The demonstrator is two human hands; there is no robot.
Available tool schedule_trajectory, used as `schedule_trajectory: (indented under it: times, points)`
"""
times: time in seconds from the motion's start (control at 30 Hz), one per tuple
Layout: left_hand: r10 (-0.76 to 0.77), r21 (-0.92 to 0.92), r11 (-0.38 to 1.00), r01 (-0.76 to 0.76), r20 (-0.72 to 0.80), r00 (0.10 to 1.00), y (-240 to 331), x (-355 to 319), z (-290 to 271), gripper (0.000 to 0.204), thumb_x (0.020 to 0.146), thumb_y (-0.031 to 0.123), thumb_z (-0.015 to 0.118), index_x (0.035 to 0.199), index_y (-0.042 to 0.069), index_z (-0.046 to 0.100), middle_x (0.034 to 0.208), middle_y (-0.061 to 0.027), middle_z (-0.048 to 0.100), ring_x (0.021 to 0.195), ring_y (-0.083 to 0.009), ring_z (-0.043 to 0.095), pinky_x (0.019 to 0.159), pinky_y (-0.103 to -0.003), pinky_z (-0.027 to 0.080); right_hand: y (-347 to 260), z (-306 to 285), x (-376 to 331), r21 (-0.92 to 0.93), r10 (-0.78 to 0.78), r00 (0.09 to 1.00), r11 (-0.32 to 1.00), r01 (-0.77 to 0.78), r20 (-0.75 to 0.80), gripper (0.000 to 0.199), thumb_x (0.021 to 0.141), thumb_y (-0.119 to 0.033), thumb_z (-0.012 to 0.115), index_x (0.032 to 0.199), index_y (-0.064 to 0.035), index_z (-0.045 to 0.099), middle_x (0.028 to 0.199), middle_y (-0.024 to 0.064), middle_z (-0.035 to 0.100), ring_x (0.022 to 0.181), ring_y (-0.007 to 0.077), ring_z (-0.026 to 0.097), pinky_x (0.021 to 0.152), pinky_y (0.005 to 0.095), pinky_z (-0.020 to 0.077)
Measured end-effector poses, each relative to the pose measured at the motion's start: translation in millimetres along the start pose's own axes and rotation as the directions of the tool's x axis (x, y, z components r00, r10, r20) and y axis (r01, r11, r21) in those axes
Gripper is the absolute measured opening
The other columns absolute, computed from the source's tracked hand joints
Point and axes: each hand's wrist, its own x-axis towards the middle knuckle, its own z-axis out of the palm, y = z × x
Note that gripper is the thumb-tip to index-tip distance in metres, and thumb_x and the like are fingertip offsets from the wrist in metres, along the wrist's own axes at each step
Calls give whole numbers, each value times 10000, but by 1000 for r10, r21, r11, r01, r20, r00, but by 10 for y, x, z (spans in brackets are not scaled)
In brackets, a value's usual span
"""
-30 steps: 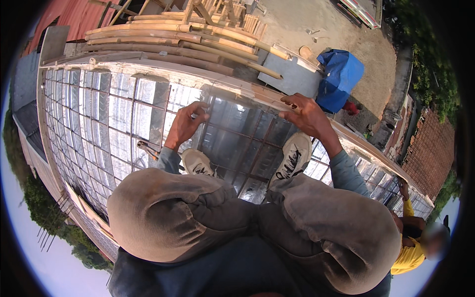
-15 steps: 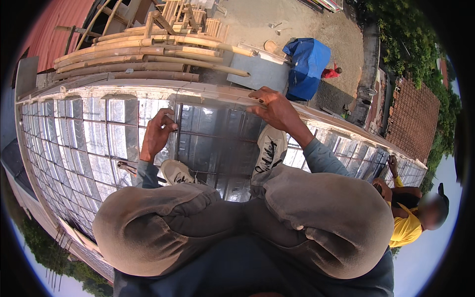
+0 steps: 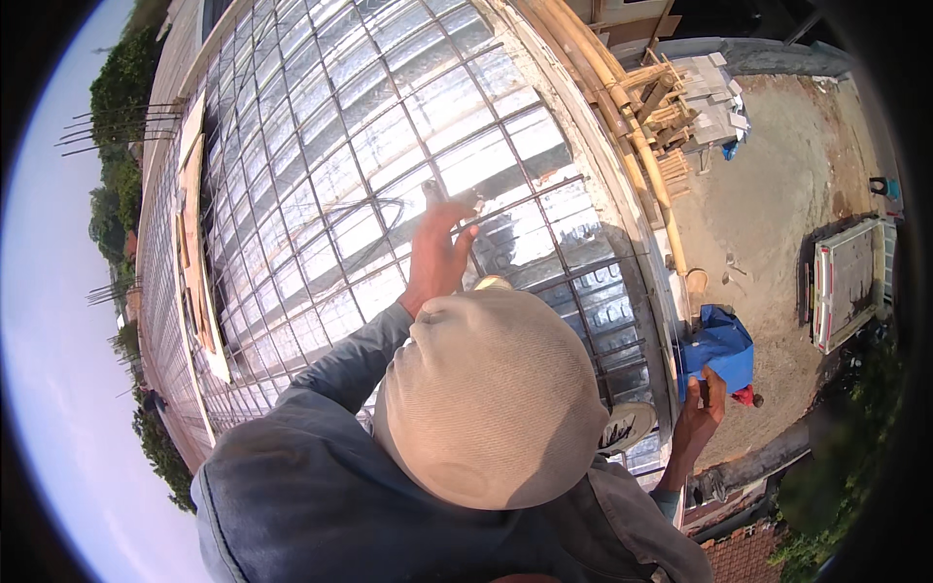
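My left hand [image 3: 437, 255] reaches over the rebar mesh [image 3: 335, 185] with its fingers curled and the thumb a little apart. A short grey piece [image 3: 432, 192], perhaps the end of a hand tool, shows just past its knuckles; the hand hides the rest. My right hand [image 3: 702, 403] is raised at the outer edge of the deck, thumb and fingers drawn together. Anything in that pinch is too small to make out. Between the hands, my bent knee [image 3: 491, 398] covers part of the mesh, and a pale shoe [image 3: 627, 428] shows beside it.
Shiny ribbed metal decking [image 3: 530, 136] lies under the mesh, bordered by a pale edge strip [image 3: 573, 117]. Bamboo poles [image 3: 622, 107] run alongside. Far below are a blue tarp [image 3: 724, 345], a person in red [image 3: 745, 396] and a truck bed [image 3: 847, 282]. A wooden board [image 3: 194, 253] lies leftward.
My view has swung to the left. My left hand has moved away from my feet, out over the mesh; my right hand stays by the deck's edge. The co-worker in yellow has left view.
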Motion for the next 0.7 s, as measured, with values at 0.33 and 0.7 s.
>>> schedule_trajectory:
  times: [0.33,0.7]
  points:
    - [-264,562,779,280,-111,958,-1272,-201,-449,556,957,511,759,1319,98,677,1278,-126,704,1198,-330,647,1038,-525,416,-601,138,264,193,-92,996,977,86,21,219,1023,-103,686,1165,59,729,1135,149,696,1024,236,654,919,346,511]
    - [-268,612,728,309,-161,950,-1098,-1,-204,664,994,540,725,1364,7,581,1215,-179,734,1073,-317,717,965,-483,495,-884,402,51,276,-332,815,935,221,475,160,961,-128,712,1088,-36,739,1042,121,706,1008,355,696,862,473,557]
